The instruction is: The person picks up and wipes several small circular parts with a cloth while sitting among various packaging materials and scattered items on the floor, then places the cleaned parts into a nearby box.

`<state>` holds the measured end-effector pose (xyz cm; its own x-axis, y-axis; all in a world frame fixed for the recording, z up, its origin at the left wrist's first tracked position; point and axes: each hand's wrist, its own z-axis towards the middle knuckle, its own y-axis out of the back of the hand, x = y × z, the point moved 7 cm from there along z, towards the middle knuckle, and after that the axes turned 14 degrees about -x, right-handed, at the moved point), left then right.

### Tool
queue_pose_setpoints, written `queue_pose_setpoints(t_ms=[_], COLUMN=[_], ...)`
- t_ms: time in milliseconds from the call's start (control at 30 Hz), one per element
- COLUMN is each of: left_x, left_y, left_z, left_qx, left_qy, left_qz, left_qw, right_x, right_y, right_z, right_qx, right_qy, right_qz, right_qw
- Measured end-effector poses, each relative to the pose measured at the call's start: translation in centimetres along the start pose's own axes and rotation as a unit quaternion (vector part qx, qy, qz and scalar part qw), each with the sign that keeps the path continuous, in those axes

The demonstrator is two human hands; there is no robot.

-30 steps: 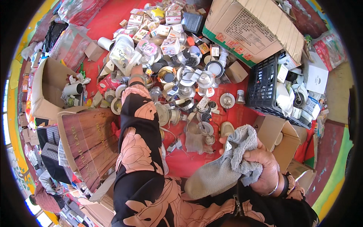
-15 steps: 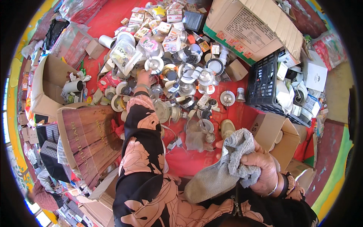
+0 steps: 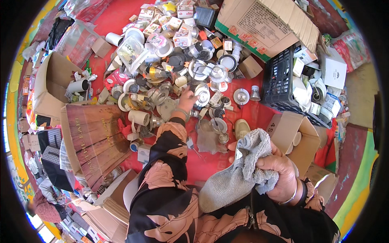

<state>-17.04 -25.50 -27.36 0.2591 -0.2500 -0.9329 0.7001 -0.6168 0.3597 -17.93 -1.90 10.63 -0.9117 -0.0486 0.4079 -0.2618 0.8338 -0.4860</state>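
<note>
My left hand (image 3: 187,101) reaches into a heap of round ceiling lights. Its fingers are apart, beside the rim of a white round downlight (image 3: 202,96); whether they touch it is hard to see. A clear-fronted downlight (image 3: 219,73) and a dark-faced one (image 3: 177,61) lie beyond. My right hand (image 3: 279,172) grips a bunched grey terry rag (image 3: 239,174) at the lower right, fingers wrapped round its upper part. The rag's rounded end hangs toward my lap.
A black plastic crate (image 3: 279,83) full of lamp parts stands at right, beside a large tilted carton (image 3: 259,28). Small boxes (image 3: 182,38) are piled at the far side. Open cartons (image 3: 48,87) line the left. A beige shoe (image 3: 242,128) rests on the red sheet (image 3: 206,166).
My left hand has come right and nearer from the left of the heap. The white downlight by its fingers has shifted right too. The right hand still grips the rag.
</note>
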Motion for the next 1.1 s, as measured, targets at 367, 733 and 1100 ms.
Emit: queue_pose_setpoints(t_ms=[367, 733, 1100], left_x=[-7.0, -3.4, -2.6], left_y=[9.2, 8.9, 7.0], left_z=[6.5, 21.3, 22.4], left_qx=[-0.167, -0.043, 0.014], left_qy=[0.052, -0.062, -0.071], left_qz=[0.07, 0.413, 0.524], left_qw=[0.982, 0.908, 0.849], right_x=[0.7, 2.6, 3.1], right_y=[0.3, -0.5, 0.0], right_z=[0.7, 3.7, 4.2], right_qx=[-0.003, -0.069, -0.043], right_qy=[-0.015, -0.029, -0.047], right_qz=[0.01, -0.004, 0.01], right_qw=[1.0, 0.997, 0.998])
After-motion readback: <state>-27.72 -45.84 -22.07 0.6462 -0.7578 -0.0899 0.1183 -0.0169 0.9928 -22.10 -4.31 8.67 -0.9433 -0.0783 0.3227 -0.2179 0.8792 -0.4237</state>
